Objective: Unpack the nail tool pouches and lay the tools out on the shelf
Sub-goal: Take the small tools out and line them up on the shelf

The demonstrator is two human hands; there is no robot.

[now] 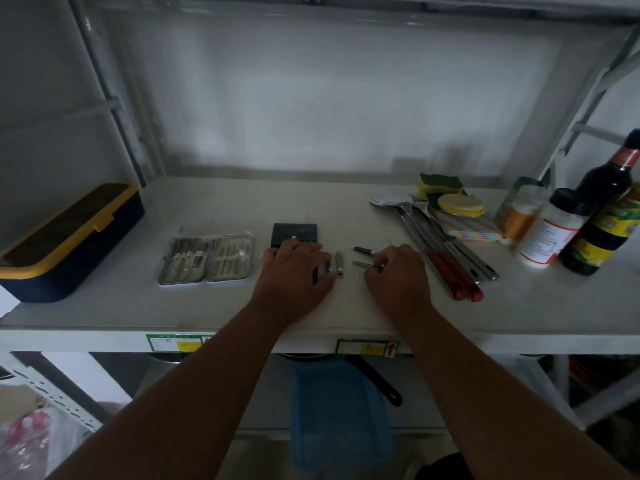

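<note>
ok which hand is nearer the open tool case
Left. The left hand lies just right of the open case, on the black pouch. The right hand is farther right, pinching a small tool.

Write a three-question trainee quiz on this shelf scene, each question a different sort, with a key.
1. True or false: the open grey case still holds its tools.
2. Which hand pinches a slim metal tool? A) left hand B) right hand
3. Fill in: the black pouch lies just ___ the left hand.

Key: 1 true. 2 B. 3 behind, toward the back wall.
</note>
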